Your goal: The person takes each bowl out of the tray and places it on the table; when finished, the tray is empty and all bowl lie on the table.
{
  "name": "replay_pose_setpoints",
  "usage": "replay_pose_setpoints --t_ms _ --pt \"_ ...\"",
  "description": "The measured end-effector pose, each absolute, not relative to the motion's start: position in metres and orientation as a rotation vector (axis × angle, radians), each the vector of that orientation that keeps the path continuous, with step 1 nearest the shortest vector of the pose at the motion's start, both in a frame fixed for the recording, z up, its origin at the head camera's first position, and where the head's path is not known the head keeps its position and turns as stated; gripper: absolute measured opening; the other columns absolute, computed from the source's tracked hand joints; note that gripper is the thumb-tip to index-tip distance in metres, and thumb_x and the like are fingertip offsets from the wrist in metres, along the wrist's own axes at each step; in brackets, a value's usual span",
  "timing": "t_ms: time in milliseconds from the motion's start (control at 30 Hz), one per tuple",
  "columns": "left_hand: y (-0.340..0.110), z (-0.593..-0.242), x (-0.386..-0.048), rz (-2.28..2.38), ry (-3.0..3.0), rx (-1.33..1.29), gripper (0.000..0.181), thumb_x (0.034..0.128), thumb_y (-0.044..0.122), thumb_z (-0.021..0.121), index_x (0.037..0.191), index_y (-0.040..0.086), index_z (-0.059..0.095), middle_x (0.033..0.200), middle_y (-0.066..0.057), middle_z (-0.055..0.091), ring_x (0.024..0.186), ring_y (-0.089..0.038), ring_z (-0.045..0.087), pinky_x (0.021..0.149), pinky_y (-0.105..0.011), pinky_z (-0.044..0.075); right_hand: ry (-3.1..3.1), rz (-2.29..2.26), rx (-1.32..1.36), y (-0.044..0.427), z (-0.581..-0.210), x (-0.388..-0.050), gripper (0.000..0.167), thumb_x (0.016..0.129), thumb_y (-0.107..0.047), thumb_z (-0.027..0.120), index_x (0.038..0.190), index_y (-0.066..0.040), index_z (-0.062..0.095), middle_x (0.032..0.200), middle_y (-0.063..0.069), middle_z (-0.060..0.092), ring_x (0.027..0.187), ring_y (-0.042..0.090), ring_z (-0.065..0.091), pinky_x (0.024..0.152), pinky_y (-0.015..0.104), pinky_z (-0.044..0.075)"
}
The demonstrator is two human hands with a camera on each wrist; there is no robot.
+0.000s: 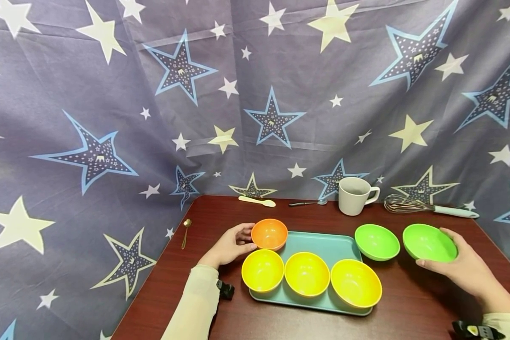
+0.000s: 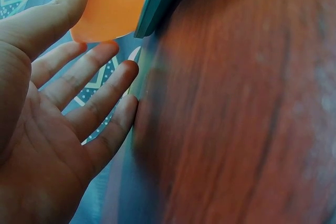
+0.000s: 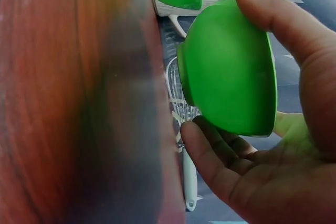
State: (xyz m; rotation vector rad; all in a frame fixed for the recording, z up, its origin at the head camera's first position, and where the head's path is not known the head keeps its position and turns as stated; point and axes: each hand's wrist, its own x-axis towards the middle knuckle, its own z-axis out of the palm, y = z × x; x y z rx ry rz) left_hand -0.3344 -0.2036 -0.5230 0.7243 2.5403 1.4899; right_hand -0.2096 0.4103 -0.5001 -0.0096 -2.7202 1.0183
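Note:
My right hand holds a green bowl by its right side. The right wrist view shows the thumb on that bowl's wall and the fingers around its lower side, with its base apart from the table. A second green bowl stands just left of it. On the other side, my left hand is at the left of an orange bowl, fingers spread and loosely bent; whether they touch it I cannot tell. Three yellow bowls form a row along the near part of a teal tray.
At the back of the brown table lie a cream spoon, a small dark-handled utensil, a grey mug and a whisk. A gold spoon lies at the left edge. Star-patterned cloth hangs behind.

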Motion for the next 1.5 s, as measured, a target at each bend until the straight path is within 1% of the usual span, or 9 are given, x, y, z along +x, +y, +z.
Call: replay_pose_setpoints --t_ms 233,533,767,967,1100,1267,1333,1400,1500 --pt "-0.202 -0.522 -0.333 1.502 2.538 0.725 0.065 0.0930 0.014 0.082 0.151 0.010 0.053 0.127 -0.011 0.065 0.114 -0.031 0.066 0.099 -0.054 0.053 -2.766 1.018 -0.026 0.414 -0.507 -0.212 0.114 0.083 -0.040 0.089 0.161 0.006 0.020 0.141 0.042 0.043 0.118 0.054 0.046 0.083 0.037 0.035" --pt "-0.204 -0.524 -0.335 1.500 2.536 0.731 0.065 0.0939 0.013 0.081 0.152 0.009 0.052 0.129 -0.013 0.065 0.115 -0.033 0.066 0.100 -0.056 0.053 -2.824 1.006 -0.020 0.415 -0.512 -0.214 0.114 0.083 -0.042 0.088 0.160 0.008 0.020 0.141 0.045 0.041 0.118 0.056 0.046 0.084 0.052 0.039" --pt "-0.205 -0.526 -0.337 1.480 2.552 0.729 0.065 0.0948 0.013 0.080 0.153 0.008 0.051 0.130 -0.015 0.065 0.116 -0.035 0.066 0.100 -0.056 0.052 -2.871 0.996 -0.014 0.414 -0.508 -0.215 0.114 0.086 -0.042 0.086 0.160 0.010 0.017 0.142 0.047 0.038 0.122 0.059 0.043 0.091 0.067 0.038" --pt "-0.205 -0.526 -0.336 1.488 2.546 0.724 0.065 0.0936 0.015 0.082 0.152 0.012 0.053 0.130 -0.012 0.065 0.115 -0.031 0.066 0.100 -0.054 0.053 -2.910 1.025 -0.027 0.415 -0.508 -0.214 0.115 0.089 -0.044 0.083 0.162 0.009 0.011 0.145 0.048 0.035 0.124 0.060 0.041 0.094 0.070 0.037" --pt "-0.205 -0.528 -0.337 1.489 2.550 0.722 0.066 0.0937 0.012 0.081 0.152 0.009 0.052 0.130 -0.014 0.065 0.115 -0.034 0.066 0.100 -0.056 0.052 -2.898 1.063 -0.040 0.414 -0.508 -0.213 0.117 0.089 -0.043 0.083 0.160 0.013 0.008 0.146 0.048 0.032 0.125 0.060 0.039 0.096 0.069 0.036" --pt "-0.203 -0.527 -0.335 1.496 2.534 0.722 0.066 0.0943 0.007 0.079 0.153 0.002 0.049 0.130 -0.022 0.063 0.117 -0.043 0.064 0.101 -0.062 0.049 -2.881 1.086 -0.084 0.414 -0.509 -0.212 0.118 0.089 -0.043 0.083 0.154 0.021 0.008 0.143 0.047 0.031 0.122 0.058 0.044 0.089 0.046 0.041" --pt "-0.202 -0.520 -0.331 1.507 2.515 0.726 0.066 0.0945 0.006 0.079 0.152 -0.001 0.048 0.130 -0.024 0.063 0.117 -0.045 0.063 0.101 -0.064 0.049 -2.878 1.084 -0.097 0.413 -0.509 -0.212 0.118 0.089 -0.044 0.083 0.154 0.021 0.008 0.142 0.047 0.031 0.121 0.057 0.045 0.086 0.042 0.040" --pt "-0.200 -0.513 -0.326 1.519 2.498 0.730 0.065 0.0945 0.005 0.078 0.152 -0.002 0.049 0.129 -0.025 0.063 0.117 -0.046 0.063 0.101 -0.064 0.048 -2.871 1.087 -0.101 0.413 -0.509 -0.212 0.118 0.090 -0.044 0.083 0.154 0.021 0.008 0.142 0.047 0.031 0.121 0.057 0.044 0.088 0.046 0.042" --pt "-0.198 -0.503 -0.320 1.538 2.487 0.746 0.063 0.0950 0.005 0.078 0.150 -0.003 0.049 0.128 -0.024 0.063 0.116 -0.046 0.063 0.100 -0.064 0.049 -2.857 1.081 -0.100 0.412 -0.509 -0.212 0.116 0.090 -0.044 0.082 0.154 0.020 0.009 0.143 0.048 0.031 0.122 0.059 0.043 0.093 0.063 0.039"
